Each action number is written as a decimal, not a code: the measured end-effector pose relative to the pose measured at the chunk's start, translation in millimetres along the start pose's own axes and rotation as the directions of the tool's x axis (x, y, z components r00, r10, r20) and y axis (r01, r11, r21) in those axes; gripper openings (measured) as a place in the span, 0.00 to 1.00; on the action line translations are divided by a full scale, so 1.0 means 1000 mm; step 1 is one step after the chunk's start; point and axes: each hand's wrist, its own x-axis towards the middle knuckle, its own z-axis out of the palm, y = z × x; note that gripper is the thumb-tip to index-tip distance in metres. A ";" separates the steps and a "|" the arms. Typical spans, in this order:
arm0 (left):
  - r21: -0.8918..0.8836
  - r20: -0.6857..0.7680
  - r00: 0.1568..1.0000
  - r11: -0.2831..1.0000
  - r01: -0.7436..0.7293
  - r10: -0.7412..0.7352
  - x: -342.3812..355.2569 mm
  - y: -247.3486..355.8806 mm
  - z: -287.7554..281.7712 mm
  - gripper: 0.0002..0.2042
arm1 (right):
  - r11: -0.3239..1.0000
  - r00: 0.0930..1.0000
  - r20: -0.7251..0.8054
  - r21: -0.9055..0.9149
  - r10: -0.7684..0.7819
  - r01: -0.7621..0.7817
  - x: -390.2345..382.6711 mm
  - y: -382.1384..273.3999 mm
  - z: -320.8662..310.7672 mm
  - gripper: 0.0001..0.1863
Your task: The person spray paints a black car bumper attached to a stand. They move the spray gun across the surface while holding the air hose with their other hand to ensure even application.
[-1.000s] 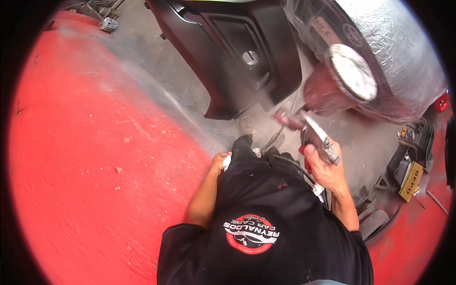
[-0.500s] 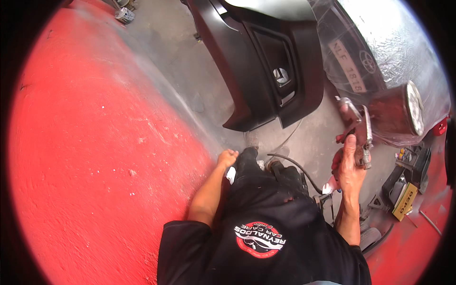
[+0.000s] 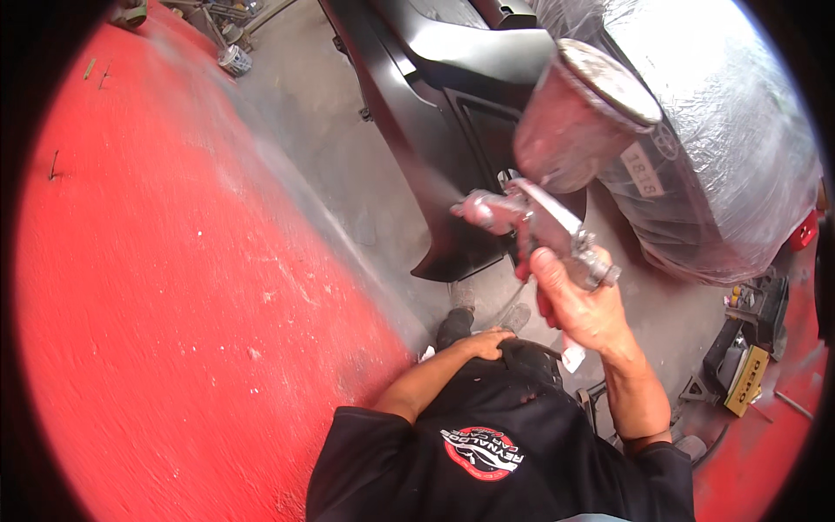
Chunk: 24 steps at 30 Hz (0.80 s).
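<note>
My right hand (image 3: 583, 309) grips a red-stained silver spray gun (image 3: 539, 222) with a large top cup (image 3: 574, 113) under a whitish lid, held up in front of me with its nozzle toward the left and a faint haze off it. Behind the gun lies a black vehicle body panel (image 3: 407, 165); its middle is partly hidden by cup and gun. My left hand (image 3: 483, 346) is low at my waist against black clothing, fingers curled; whatever is inside them is hidden. A dark hose hangs below the gun, mostly hidden.
A red, textured surface (image 3: 174, 313) fills the left. At right stands a vehicle (image 3: 713, 191) wrapped in clear plastic. Lower right are stacked dark parts (image 3: 765, 309) and a yellow box (image 3: 748, 378). Cans and buckets (image 3: 235, 59) sit at the upper left on the grey floor (image 3: 296, 96).
The spray gun has swung up and left from its place half a second ago, tilting its cup over the panel. My left hand has moved down and right across my waist.
</note>
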 end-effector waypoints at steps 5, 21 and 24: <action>-0.010 0.166 0.980 0.994 0.110 -0.106 0.009 -0.005 -0.002 0.27 | 0.984 0.934 -0.352 -0.130 0.067 -0.119 0.018 0.007 -0.042 0.22; 0.117 0.122 0.989 0.991 0.065 -0.080 0.030 -0.007 -0.005 0.27 | 0.993 0.920 -0.375 0.072 0.117 -0.097 0.075 -0.012 -0.092 0.26; 0.155 0.200 0.971 0.983 0.100 -0.130 0.025 -0.008 0.005 0.30 | 0.983 0.992 -0.015 0.131 0.128 -0.125 0.062 -0.033 -0.102 0.29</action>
